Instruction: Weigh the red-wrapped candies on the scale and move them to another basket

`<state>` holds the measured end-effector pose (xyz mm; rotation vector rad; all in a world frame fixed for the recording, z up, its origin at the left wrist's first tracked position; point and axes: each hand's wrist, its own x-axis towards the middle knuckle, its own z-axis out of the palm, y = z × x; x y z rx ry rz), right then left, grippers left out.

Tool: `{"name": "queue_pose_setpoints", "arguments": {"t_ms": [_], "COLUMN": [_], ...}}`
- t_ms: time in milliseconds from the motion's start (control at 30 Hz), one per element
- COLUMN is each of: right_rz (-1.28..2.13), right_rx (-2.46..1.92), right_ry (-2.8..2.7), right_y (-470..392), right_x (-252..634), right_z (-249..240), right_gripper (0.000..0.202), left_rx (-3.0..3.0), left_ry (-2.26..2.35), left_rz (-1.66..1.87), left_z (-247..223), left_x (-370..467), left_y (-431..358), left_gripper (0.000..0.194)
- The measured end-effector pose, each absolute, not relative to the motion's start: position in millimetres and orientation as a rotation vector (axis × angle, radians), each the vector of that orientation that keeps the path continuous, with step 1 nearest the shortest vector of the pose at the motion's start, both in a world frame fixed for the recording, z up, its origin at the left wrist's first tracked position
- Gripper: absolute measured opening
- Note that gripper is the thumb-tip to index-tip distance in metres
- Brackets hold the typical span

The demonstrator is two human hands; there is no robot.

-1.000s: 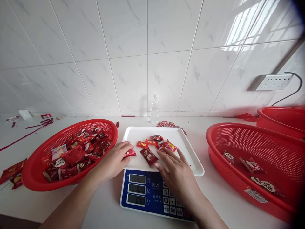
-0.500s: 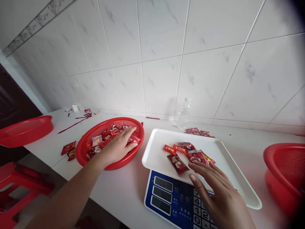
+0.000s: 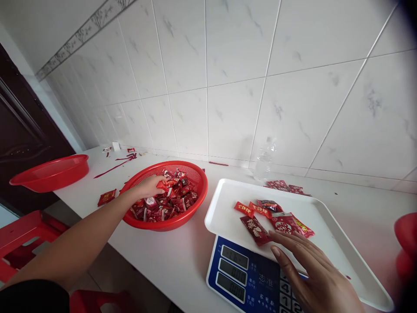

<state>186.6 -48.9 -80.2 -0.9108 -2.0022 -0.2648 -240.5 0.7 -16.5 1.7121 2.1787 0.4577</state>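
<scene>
My left hand [image 3: 150, 187] reaches into a red plastic basket [image 3: 201, 191] full of wrapped candies [image 3: 182, 202]. Its fingers are closed on a bright red candy packet [image 3: 166, 184] near the top of the pile. My right hand [image 3: 312, 269], fingers stretched out, hovers at the front of a white tray [image 3: 329, 234] and hides part of it. Several candy packets lie on this tray, among them a dark red one [image 3: 256, 230] close to my right fingertips. Beneath sits a blue weighing scale [image 3: 233, 278] with three displays; my hand covers some of its keys.
A clear plastic bottle [image 3: 265, 158] stands by the tiled wall, near flat red wrappers [image 3: 283, 186]. Another red basket [image 3: 52, 174] is at the far left, and part of a red one [image 3: 407, 234] shows at the right edge. Red stools [image 3: 26, 239] stand below the table.
My left hand has moved from the basket's right side to its left-middle and closed on a red packet. The view has shifted left. My right hand stays over the tray's front edge.
</scene>
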Motion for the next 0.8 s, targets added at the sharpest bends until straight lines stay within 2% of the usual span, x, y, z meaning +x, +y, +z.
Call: {"name": "queue_pose_setpoints", "arguments": {"t_ms": [100,333,533,700,800], "right_rz": [-0.273,-0.306,-0.271,-0.182,-0.125], "right_rx": [-0.928,-0.927,-0.896,-0.909,-0.91], "right_ry": [-2.025,-2.003,-1.99,-1.995,-1.997], "right_y": [-48.8,-51.0,-52.1,-52.1,-52.8], "right_x": [187.0,186.7,190.1,195.1,194.5], "right_z": [-80.4,-80.0,-82.0,-87.1,-90.2], "right_gripper": [0.029,0.029,0.026,0.022,0.022], "left_rx": [1.593,1.373,1.303,1.274,1.275], "left_ry": [2.082,1.795,1.749,1.826,1.879], "left_rz": [0.641,0.965,1.075,1.098,1.125], "left_z": [-7.2,3.0,8.2,8.8,6.0], "left_x": [-239.7,-221.0,-203.9,-194.2,-196.5], "left_y": [4.8,5.2,0.8,2.5,7.3], "left_gripper": [0.058,0.04,0.049,0.043,0.052]}}
